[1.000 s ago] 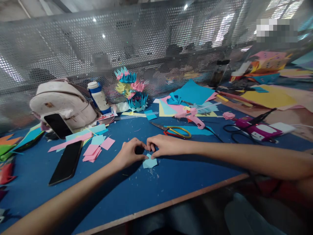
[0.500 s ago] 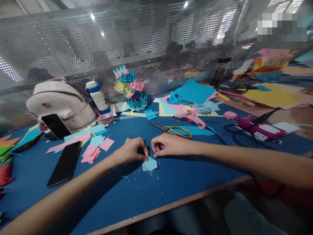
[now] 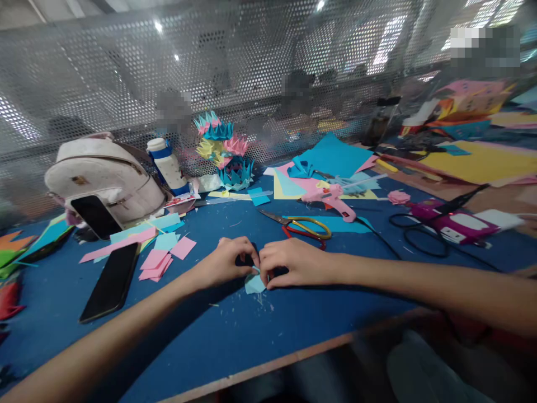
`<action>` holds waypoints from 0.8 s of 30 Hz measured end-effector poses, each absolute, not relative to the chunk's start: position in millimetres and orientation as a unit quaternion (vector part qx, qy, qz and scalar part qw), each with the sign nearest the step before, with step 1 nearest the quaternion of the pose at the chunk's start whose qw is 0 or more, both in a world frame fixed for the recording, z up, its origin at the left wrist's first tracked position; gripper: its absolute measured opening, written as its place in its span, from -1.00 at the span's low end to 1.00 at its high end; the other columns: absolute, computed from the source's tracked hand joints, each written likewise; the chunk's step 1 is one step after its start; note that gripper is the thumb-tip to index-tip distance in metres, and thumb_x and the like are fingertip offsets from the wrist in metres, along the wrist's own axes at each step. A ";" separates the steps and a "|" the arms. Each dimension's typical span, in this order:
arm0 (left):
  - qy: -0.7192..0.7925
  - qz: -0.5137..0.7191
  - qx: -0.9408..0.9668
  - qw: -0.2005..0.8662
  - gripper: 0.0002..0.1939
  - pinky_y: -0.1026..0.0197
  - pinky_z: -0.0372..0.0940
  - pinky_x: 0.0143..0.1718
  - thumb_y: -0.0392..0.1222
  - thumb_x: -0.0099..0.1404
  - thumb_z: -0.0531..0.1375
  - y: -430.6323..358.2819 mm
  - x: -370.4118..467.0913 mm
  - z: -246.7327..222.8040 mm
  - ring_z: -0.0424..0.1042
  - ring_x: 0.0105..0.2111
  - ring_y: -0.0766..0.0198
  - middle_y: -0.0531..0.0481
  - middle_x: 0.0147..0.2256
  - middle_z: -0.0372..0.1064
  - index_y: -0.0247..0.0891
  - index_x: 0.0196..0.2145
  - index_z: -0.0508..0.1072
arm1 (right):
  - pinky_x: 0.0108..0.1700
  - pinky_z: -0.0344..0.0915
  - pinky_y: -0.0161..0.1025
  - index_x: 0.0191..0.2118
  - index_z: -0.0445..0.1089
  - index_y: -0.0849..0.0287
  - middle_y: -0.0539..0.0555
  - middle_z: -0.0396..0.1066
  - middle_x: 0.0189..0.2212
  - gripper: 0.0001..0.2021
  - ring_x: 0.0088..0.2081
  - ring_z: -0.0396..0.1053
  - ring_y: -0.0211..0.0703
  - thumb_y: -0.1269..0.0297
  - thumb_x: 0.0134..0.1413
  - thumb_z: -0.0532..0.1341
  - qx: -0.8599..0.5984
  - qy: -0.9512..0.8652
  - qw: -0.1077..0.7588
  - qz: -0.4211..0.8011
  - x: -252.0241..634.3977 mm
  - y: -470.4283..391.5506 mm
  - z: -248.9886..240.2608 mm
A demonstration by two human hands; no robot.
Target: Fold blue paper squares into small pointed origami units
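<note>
A small light blue paper piece (image 3: 255, 284) lies on the blue tabletop (image 3: 210, 347), its upper edge under my fingertips. My left hand (image 3: 235, 258) pinches its top edge between thumb and finger. From the right, my right hand (image 3: 285, 262) has its fingers closed on the paper's right side, touching the left fingertips and hiding part of the piece. Behind my right hand are scissors (image 3: 310, 226) with yellow and red handles, beside a blue paper strip. Pink paper squares (image 3: 156, 263) are stacked left of my left hand.
A black phone (image 3: 111, 282) lies at the left, with a white backpack (image 3: 104, 179) and a bottle (image 3: 168, 168) behind. Folded paper flowers (image 3: 226, 151) stand at the back. A pink glue gun (image 3: 329, 196) and a purple device (image 3: 453, 221) with black cable are at the right.
My right hand has moved slightly down and left onto the paper, meeting my left hand. The paper's right part is now covered, and the red scissor handle shows more.
</note>
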State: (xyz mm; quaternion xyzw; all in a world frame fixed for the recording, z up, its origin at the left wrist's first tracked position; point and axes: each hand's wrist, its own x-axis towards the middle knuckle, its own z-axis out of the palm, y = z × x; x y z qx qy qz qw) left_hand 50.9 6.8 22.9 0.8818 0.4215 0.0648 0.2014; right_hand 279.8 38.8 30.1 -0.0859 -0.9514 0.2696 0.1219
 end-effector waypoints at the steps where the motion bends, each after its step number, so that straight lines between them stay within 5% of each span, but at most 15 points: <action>1: 0.414 0.077 0.885 0.198 -0.75 -0.06 0.36 0.01 -0.11 0.42 0.24 4.2 52.1 23.1 0.45 -0.05 0.12 -0.11 -0.02 0.41 -0.31 -0.04 0.45 | -0.18 0.21 -0.34 -0.29 0.52 0.16 0.00 0.48 -0.30 -0.96 -0.17 0.38 -0.22 0.32 0.17 0.34 -0.080 -0.952 0.131 0.265 280.2 40.3 28.5; 6: 0.390 0.137 0.894 0.174 -0.85 -0.02 0.16 0.12 -0.24 0.34 0.32 -9.4 50.9 21.9 0.43 -0.04 0.18 0.02 -0.12 0.45 -0.19 -0.13 0.49 | -0.16 0.22 -0.33 -0.28 0.53 0.17 0.03 0.47 -0.29 -0.86 -0.19 0.37 -0.23 0.27 0.28 0.26 -0.039 -0.959 0.140 0.244 282.8 51.4 28.1; 14: 0.339 0.183 0.920 0.074 -0.76 -0.08 0.04 0.23 -0.15 0.52 0.09 -30.9 39.2 5.3 0.42 0.02 0.18 -0.11 0.03 0.45 -0.23 0.06 0.42 | -0.23 0.17 -0.28 -0.25 0.51 0.17 0.05 0.46 -0.31 -0.74 -0.24 0.32 -0.22 0.22 0.39 0.11 0.026 -0.979 0.128 0.157 282.4 69.7 32.0; 24: 0.299 0.129 0.945 -0.036 -0.43 -0.14 0.22 0.22 0.09 0.55 -0.05 -58.8 43.9 2.0 0.31 0.21 -0.02 -0.26 0.21 0.31 -0.45 0.24 0.28 | -0.06 0.24 -0.33 -0.22 0.47 0.21 0.07 0.42 -0.22 -0.82 -0.13 0.34 -0.23 0.23 0.34 0.19 -0.017 -0.949 0.047 0.311 277.9 81.8 26.2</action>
